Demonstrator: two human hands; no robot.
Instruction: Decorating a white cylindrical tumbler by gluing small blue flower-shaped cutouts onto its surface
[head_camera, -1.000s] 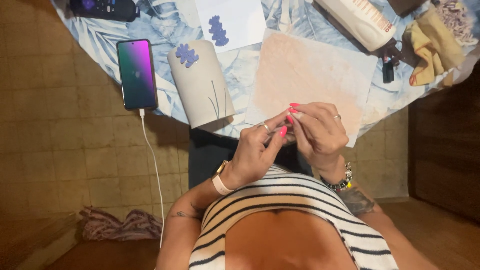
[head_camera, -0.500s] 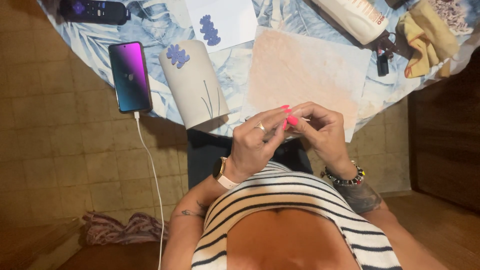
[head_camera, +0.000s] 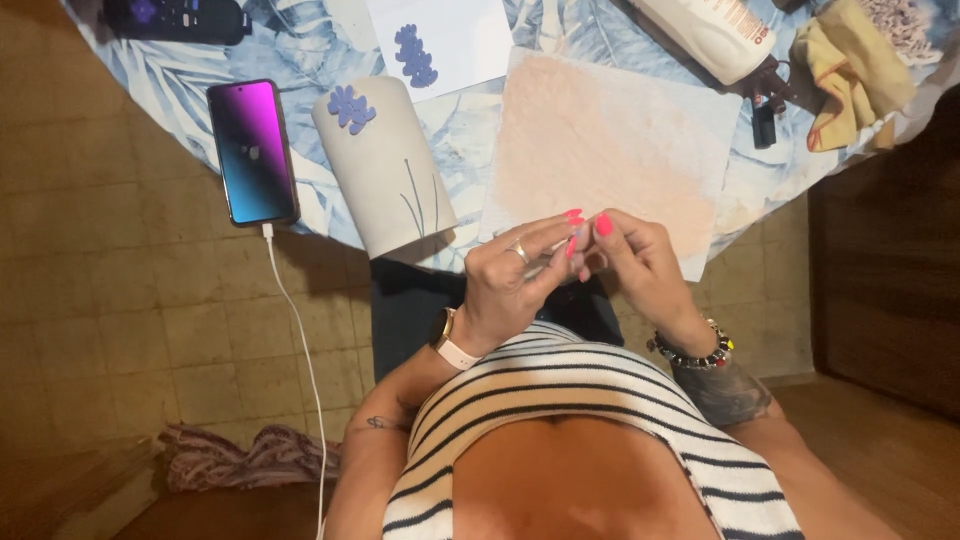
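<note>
My left hand (head_camera: 508, 285), with a ring and a white wrist watch, and my right hand (head_camera: 640, 262), with a beaded bracelet, meet fingertip to fingertip just in front of the table edge. Between the pinched fingers is a small thin pale piece (head_camera: 545, 266); its kind is too small to tell. The fingertips hover over the near edge of a pinkish sheet (head_camera: 610, 140). To the left of my hands, a pale cylinder vase (head_camera: 385, 175) with a blue flower shape and thin painted stems lies on the blue leaf-patterned tablecloth (head_camera: 470, 130).
A lit phone (head_camera: 252, 150) lies left of the vase, its white cable (head_camera: 295, 330) hanging to the floor. Farther back are a white card with blue flower shapes (head_camera: 440, 40), a white bottle (head_camera: 710, 30), a yellow cloth (head_camera: 850, 60) and a dark remote (head_camera: 175, 18). A cloth (head_camera: 250, 460) lies on the floor.
My hands stay pressed together and the fingers shift slightly around the small piece. The view has drifted a little, so the table things sit slightly differently in frame.
</note>
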